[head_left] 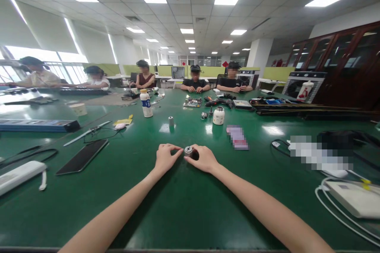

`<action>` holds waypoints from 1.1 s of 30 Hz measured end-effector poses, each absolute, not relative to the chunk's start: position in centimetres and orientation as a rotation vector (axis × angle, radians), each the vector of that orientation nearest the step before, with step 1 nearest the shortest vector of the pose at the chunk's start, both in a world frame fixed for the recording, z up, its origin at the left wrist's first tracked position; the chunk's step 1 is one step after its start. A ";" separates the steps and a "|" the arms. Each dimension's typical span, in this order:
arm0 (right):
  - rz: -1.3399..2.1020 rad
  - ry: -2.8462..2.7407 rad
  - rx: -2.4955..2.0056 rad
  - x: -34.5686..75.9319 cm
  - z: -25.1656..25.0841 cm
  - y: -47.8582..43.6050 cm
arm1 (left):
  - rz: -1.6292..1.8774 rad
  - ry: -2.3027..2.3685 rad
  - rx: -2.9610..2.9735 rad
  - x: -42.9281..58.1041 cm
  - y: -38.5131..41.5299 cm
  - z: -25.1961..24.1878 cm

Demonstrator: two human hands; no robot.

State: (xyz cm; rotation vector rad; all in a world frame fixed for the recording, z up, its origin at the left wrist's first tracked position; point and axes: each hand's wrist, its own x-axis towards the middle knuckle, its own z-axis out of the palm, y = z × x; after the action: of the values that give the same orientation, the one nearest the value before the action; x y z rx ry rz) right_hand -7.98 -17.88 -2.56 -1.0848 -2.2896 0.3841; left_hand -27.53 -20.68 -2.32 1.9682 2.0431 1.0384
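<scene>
A small grey metal cylinder [188, 151] stands upright on the green table in front of me, its round top showing dark holes. My right hand [204, 158] grips it from the right side between thumb and fingers. Close against its left side is my left hand [166, 156], with thumb and index finger pinched together. Whatever that pinch holds, if anything, is too small to make out, and I cannot tell whether its tips touch the cylinder. Farther off, a second similar metal cylinder [171, 121] stands upright.
Beyond the hands stand a bottle with a blue label [146, 103] and a white jar [219, 116]. A black tablet-like slab [83, 157] lies left; a phone [238, 137] and a power strip [317, 154] lie right. Several people sit around the table's far side.
</scene>
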 end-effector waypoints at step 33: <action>0.021 -2.513 -0.845 -8.7 -3.1 -13.5 | 1.569 1.395 1.906 -25.5 -17.9 -2.6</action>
State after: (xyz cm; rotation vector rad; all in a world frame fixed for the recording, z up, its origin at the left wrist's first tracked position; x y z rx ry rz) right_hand -8.69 -13.54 -3.13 -0.8454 -2.5127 0.0206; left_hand -25.52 -17.87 -2.62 1.9061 1.3953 1.5689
